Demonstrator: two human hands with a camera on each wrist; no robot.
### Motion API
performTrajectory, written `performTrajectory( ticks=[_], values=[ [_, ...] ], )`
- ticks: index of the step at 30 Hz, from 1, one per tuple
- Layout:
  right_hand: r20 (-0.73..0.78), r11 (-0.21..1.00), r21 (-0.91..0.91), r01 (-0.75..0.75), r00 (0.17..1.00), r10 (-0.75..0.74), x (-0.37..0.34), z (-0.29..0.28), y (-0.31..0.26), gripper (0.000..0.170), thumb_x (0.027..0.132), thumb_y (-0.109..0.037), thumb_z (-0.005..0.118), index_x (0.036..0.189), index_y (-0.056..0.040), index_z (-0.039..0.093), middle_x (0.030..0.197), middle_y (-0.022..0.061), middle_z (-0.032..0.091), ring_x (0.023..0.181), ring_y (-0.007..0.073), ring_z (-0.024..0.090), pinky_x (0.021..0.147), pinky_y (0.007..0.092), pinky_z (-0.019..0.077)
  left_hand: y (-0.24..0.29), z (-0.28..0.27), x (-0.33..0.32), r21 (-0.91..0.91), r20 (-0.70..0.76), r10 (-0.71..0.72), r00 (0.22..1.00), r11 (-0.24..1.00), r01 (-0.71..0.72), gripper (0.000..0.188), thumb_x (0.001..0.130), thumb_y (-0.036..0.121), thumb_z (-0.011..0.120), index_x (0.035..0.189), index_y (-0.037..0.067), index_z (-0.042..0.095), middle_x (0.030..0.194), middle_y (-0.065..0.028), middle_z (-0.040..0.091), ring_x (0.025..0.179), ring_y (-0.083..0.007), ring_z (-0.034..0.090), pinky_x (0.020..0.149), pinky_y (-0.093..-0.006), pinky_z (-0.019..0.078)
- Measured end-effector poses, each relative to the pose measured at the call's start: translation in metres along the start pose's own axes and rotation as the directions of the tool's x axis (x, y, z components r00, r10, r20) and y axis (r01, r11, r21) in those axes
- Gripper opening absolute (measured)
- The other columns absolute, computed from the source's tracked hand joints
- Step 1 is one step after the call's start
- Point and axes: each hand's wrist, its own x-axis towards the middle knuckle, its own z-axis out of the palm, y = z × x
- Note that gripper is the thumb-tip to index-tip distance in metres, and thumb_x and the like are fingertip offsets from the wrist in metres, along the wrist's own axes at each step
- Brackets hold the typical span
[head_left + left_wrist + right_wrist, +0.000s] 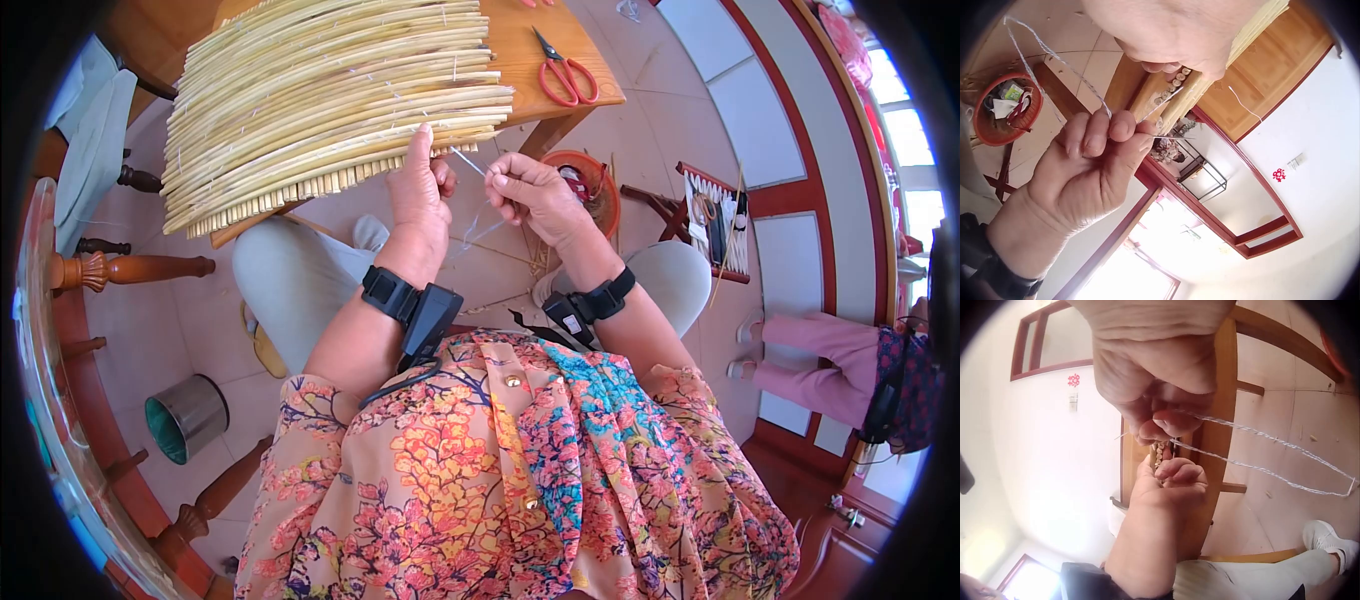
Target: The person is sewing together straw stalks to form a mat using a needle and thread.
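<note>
A mat of pale stalks [330,95], stitched with white thread, lies on the wooden table and reaches past its near edge. My left hand [418,195] grips the mat's near right edge, thumb on top and fingers curled below. Just right of it, my right hand [535,195] pinches a thin needle [1172,137] between thumb and forefinger. White thread [468,162] runs from the mat's edge to the right hand. A long doubled loop of the twisted thread [1272,439] hangs from the right fingers. Cut stalk ends [1179,80] show beside the left hand.
Red-handled scissors [568,82] lie on the table [515,50], right of the mat. An orange bin [607,205] stands below on the floor, with a folding stool [715,225] beside it. A metal bin [187,418] is at left. Another person's pink-trousered legs [815,355] appear at right.
</note>
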Motion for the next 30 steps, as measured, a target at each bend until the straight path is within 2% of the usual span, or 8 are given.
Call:
performTrajectory(
  ticks=[6,12,15,17,20,24,26,30],
  values=[
    [-0.131,0.952,-0.296,0.076,0.984,-0.119,-0.003,-0.011,-0.022,0.007,0.089,-0.012,0.052,0.091,-0.0063,0.056,0.071,-0.0012,0.056,0.054,0.0018,0.048,0.046,0.0148,0.0368,-0.005,-0.006,0.006,0.064,0.017,0.011,1.0,0.998,-0.012,0.03,0.08,0.027,0.063,0.094,0.002,0.055,0.074,-0.0077,0.061,0.055,-0.0143,0.059,0.043,-0.0242,0.0446],
    [-0.16,0.78,-0.605,0.161,0.935,-0.317,0.007,-0.024,-0.02,0.008,0.087,-0.007,0.053,0.092,-0.0036,0.058,0.072,-0.0004,0.058,0.059,0.0041,0.054,0.051,0.0181,0.0434,-0.006,-0.004,0.006,-0.013,0.054,0.008,0.998,1.0,-0.007,0.037,0.081,0.028,0.061,0.1,-0.002,0.052,0.079,-0.0117,0.061,0.071,-0.022,0.061,0.064,-0.0329,0.0538],
    [-0.147,0.61,-0.754,0.245,0.842,-0.52,0.014,-0.024,-0.013,0.006,0.085,-0.006,0.056,0.089,-0.0029,0.059,0.072,0.0022,0.059,0.061,0.0073,0.057,0.055,0.0206,0.0465,-0.005,-0.003,0.005,-0.055,0.064,-0.015,0.998,0.998,0.019,0.037,0.081,0.027,0.062,0.102,-0.002,0.051,0.083,-0.0137,0.06,0.073,-0.0226,0.061,0.066,-0.0347,0.0546],
    [0.031,0.259,-0.91,0.323,0.676,-0.736,0.022,-0.027,-0.01,0.006,0.082,-0.005,0.058,0.088,-0.0022,0.059,0.073,0.005,0.06,0.061,0.0101,0.059,0.055,0.0221,0.0476,-0.005,-0.002,0.005,-0.063,0.071,-0.015,0.997,0.998,0.019,0.037,0.081,0.027,0.062,0.102,-0.002,0.051,0.085,-0.0138,0.06,0.074,-0.0226,0.061,0.066,-0.0349,0.0546],
    [0.114,0.102,-0.941,0.324,0.582,-0.805,0.03,-0.03,-0.008,0.007,0.081,-0.005,0.059,0.087,-0.0022,0.059,0.073,0.007,0.06,0.061,0.0109,0.059,0.053,0.0224,0.0476,-0.005,-0.001,0.005,-0.098,0.071,-0.009,0.997,0.995,0.016,0.034,0.082,0.025,0.06,0.102,-0.001,0.051,0.084,-0.0135,0.06,0.072,-0.0224,0.061,0.063,-0.0345,0.0553],
    [-0.109,0.369,-0.886,0.28,0.648,-0.753,0.036,-0.028,0.008,0.006,0.081,-0.004,0.06,0.087,-0.0019,0.058,0.073,0.0065,0.06,0.061,0.0104,0.059,0.054,0.0225,0.0482,-0.003,0.0,0.002,-0.085,0.085,0.007,0.996,0.996,0.0,0.037,0.081,0.027,0.061,0.103,-0.001,0.05,0.087,-0.0126,0.059,0.075,-0.0217,0.06,0.067,-0.0351,0.0552],
    [-0.319,0.681,-0.671,0.293,0.715,-0.622,0.038,-0.023,0.015,0.005,0.082,-0.004,0.059,0.086,-0.0018,0.058,0.073,0.0057,0.06,0.061,0.0099,0.059,0.055,0.0223,0.0486,-0.003,0.0,0.002,-0.08,0.084,0.005,0.996,0.997,0.002,0.037,0.082,0.027,0.061,0.102,-0.001,0.05,0.087,-0.0125,0.059,0.075,-0.0213,0.06,0.067,-0.0345,0.0556],
    [-0.377,0.73,-0.598,0.331,0.687,-0.621,0.037,-0.019,0.021,0.005,0.082,-0.004,0.059,0.086,-0.002,0.058,0.073,0.0041,0.061,0.061,0.0093,0.06,0.056,0.0222,0.0493,-0.001,0.001,0.0,-0.071,0.1,0.004,0.995,0.997,0.004,0.036,0.082,0.027,0.06,0.102,-0.002,0.05,0.087,-0.0125,0.059,0.074,-0.0202,0.06,0.067,-0.0331,0.0563]
  ],
)
